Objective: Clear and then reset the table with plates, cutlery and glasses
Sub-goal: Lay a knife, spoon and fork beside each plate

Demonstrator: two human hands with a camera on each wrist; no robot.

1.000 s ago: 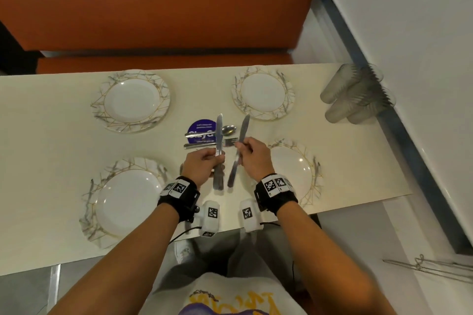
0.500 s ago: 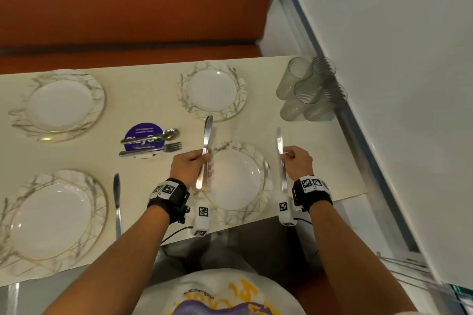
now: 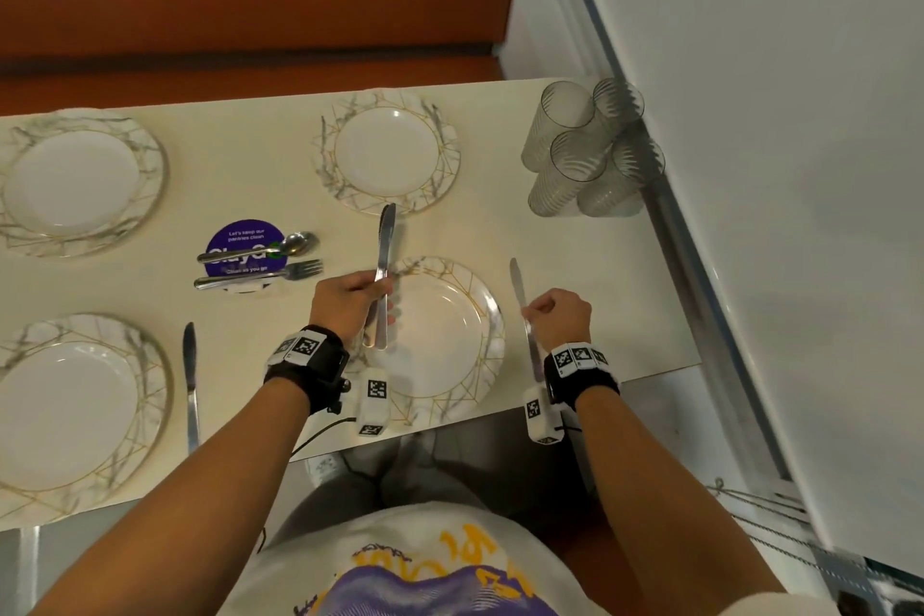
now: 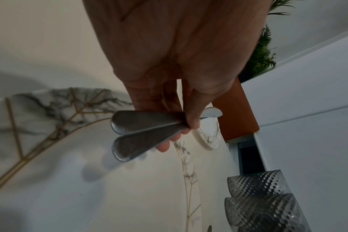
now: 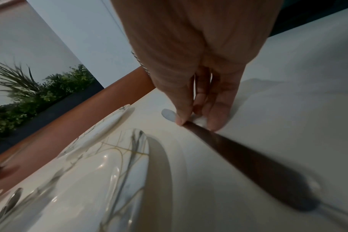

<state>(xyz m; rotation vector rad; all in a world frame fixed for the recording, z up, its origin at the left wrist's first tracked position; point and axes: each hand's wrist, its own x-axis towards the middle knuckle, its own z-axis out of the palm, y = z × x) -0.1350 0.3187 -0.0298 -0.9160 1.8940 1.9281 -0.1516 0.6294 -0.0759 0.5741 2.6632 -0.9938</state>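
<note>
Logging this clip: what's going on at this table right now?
A person is laying knives beside plates. The right hand holds one knife low at the table, right of the near plate. The left hand grips two more knives over that plate's left side. Glasses stand clustered, undistributed.

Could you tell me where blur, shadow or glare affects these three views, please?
Head view: sharp, evenly lit, wide-angle bending of the table edge. Left wrist view: dim, plate rim soft, knife handles cast shadows. Right wrist view: knife handle smeared and dark, glare streaks on plate.
</note>
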